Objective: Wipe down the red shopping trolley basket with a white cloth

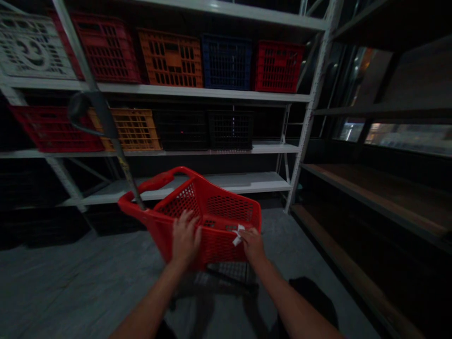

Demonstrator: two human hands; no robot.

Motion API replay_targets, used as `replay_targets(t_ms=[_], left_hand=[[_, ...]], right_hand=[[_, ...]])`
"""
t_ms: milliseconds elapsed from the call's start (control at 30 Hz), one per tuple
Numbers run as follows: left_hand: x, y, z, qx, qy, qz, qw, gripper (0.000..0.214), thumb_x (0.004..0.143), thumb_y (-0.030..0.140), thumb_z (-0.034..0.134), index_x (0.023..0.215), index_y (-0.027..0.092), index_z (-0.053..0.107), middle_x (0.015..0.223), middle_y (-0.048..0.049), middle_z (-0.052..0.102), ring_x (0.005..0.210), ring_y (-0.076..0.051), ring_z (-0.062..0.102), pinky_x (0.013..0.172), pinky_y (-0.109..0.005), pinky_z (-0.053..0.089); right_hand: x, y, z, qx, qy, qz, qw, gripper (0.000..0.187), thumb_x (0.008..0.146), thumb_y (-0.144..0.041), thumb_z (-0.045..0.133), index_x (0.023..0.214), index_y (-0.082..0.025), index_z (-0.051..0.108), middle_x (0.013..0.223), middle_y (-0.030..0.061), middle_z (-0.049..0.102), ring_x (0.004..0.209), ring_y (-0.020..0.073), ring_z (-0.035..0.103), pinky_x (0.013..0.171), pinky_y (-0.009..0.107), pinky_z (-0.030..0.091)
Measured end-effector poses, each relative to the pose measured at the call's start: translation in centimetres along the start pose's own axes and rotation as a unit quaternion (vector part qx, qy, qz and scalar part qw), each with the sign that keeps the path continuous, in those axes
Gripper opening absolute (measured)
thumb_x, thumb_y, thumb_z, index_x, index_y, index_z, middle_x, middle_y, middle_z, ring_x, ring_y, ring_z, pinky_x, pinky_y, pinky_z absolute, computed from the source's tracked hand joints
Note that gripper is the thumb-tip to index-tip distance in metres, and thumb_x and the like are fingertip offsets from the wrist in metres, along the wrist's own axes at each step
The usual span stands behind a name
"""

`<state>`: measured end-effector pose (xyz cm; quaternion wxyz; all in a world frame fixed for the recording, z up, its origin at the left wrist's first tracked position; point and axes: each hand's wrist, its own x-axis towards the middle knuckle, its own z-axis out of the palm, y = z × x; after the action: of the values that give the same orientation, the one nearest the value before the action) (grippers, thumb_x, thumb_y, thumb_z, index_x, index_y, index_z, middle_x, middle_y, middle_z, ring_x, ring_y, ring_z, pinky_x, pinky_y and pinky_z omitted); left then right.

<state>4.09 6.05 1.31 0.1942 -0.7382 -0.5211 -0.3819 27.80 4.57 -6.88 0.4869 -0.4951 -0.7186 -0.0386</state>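
Observation:
A red plastic shopping cart [221,242] with perforated basket walls stands before me on the grey floor. My left hand [185,238] is at the basket's near rim, its fingers apart and stretched over the edge; it holds nothing. At the rim's right end, my right hand [251,241] pinches a crumpled white piece of tissue or cloth [238,235], close to the red wall. A metal pole [125,167] with a dark grey loop handle [93,115] slants up from the cart's handle area. Where its lower end rests is hidden.
White metal shelving [190,91] faces me, holding a white crate [35,49], an orange crate [171,59], a blue crate [226,63] and other coloured crates. A brown shelf rack [381,197] lines the right side. Dark round object [314,301] sits low right.

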Motion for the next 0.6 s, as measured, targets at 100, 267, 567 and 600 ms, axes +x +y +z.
replay_targets(t_ms=[100, 267, 567, 600], left_hand=[[-0.4, 4.7, 3.4, -0.027, -0.062, 0.027, 0.997, 0.032, 0.083, 0.034, 0.037, 0.105, 0.020, 0.056, 0.124, -0.0107, 0.050, 0.124, -0.026, 0.034, 0.100, -0.047, 0.024], [-1.0, 5.4, 5.3, 0.024, -0.144, 0.034, 0.989, 0.050, 0.085, 0.042, 0.027, 0.069, 0.017, 0.066, 0.071, -0.0111, 0.067, 0.084, -0.024, 0.059, 0.096, -0.046, 0.023], [-1.8, 1.9, 4.9, 0.032, -0.161, 0.051, 0.985, 0.052, 0.087, 0.041, 0.024, 0.065, 0.015, 0.063, 0.067, -0.0103, 0.065, 0.072, -0.022, 0.058, 0.076, -0.040, 0.031], [-1.9, 2.0, 4.9, 0.034, -0.162, 0.051, 0.985, 0.052, 0.087, 0.040, 0.023, 0.065, 0.015, 0.063, 0.067, -0.0104, 0.065, 0.073, -0.022, 0.057, 0.075, -0.040, 0.031]], right_hand=[[0.1, -1.7, 1.1, -0.004, -0.042, -0.029, 0.999, 0.030, 0.077, -0.008, 0.050, 0.098, -0.022, 0.066, 0.095, 0.0051, 0.068, 0.085, 0.0173, 0.056, 0.075, 0.031, 0.047], [-1.6, -1.3, 0.4, 0.003, -0.077, -0.096, 0.992, 0.025, 0.083, -0.016, 0.047, 0.098, -0.022, 0.065, 0.095, 0.0048, 0.068, 0.080, 0.0166, 0.055, 0.074, 0.032, 0.045], [-0.1, 3.6, -1.0, 0.027, -0.042, -0.058, 0.997, 0.026, 0.079, -0.012, 0.045, 0.093, -0.018, 0.066, 0.095, 0.0065, 0.068, 0.080, 0.0171, 0.057, 0.074, 0.032, 0.045], [0.7, 3.9, -0.7, 0.016, -0.033, -0.029, 0.999, 0.026, 0.078, -0.010, 0.045, 0.090, -0.017, 0.067, 0.091, 0.0072, 0.068, 0.079, 0.0176, 0.057, 0.072, 0.032, 0.045]])
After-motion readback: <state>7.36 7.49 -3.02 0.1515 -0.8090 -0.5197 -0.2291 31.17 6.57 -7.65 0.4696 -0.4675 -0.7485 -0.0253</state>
